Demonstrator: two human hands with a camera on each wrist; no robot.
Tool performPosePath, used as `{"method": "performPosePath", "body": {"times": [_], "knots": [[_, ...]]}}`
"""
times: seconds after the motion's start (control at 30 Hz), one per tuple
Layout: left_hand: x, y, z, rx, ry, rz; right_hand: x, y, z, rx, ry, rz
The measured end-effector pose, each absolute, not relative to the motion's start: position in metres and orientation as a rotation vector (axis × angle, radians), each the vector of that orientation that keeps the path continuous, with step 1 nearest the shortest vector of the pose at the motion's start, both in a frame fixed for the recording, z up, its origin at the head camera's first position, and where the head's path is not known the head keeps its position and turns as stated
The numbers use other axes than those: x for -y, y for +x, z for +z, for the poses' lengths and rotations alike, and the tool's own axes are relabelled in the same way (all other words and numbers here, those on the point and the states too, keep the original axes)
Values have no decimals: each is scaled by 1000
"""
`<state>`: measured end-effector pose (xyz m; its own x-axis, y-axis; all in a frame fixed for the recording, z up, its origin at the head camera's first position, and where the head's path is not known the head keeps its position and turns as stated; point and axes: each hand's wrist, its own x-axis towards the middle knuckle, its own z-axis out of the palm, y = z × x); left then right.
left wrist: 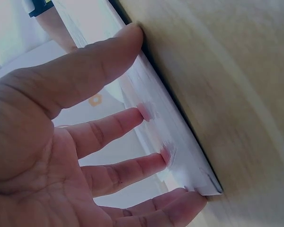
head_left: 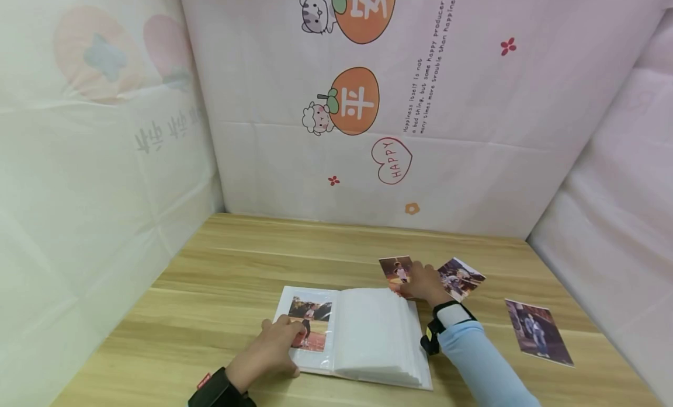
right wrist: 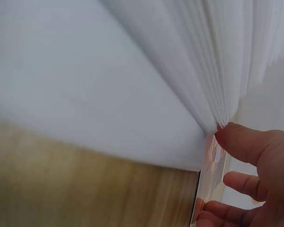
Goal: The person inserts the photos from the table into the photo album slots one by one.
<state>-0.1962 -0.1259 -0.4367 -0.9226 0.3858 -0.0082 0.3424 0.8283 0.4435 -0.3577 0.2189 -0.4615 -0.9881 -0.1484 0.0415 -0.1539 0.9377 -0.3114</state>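
White pages [head_left: 370, 331] fill the right half of a photo album [head_left: 286, 299] that lies spread flat on the wood-grain counter [head_left: 210, 296], well in from the counter's left and right edges. As far as the pictures show, one print is in place: the running-track photo [head_left: 317, 312] sits on the album's left side, apparently behind clear film. Three prints lie outside it, and the uppermost page on the right looks blank; what the leaves beneath hold is hidden. Of those three, the pink-top photo [head_left: 392, 269] lies just beyond the album's far right corner, toward the counter's far edge; the dark tilted photo [head_left: 460, 278] lies near it, nearer the counter's far right corner; and the standing-figure photo [head_left: 538, 332] lies apart, by the counter's right edge. The left hand [head_left: 273, 345] is spread, its straight fingers resting on the album's left border and its thumb at the near edge. The right hand [head_left: 423, 281] is bent over the pink-top photo, thumb apart from the fingers and close to the page corners; whether it pinches that print I cannot tell. Filing looks only partly done, with these three prints left.
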Motion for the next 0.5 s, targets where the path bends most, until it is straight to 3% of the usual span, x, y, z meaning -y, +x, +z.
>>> {"method": "performPosePath", "body": {"times": [0.5], "knots": [[125,-196,-432,-2891,562,697,-232,-347,-443,3131,-125,891]]}}
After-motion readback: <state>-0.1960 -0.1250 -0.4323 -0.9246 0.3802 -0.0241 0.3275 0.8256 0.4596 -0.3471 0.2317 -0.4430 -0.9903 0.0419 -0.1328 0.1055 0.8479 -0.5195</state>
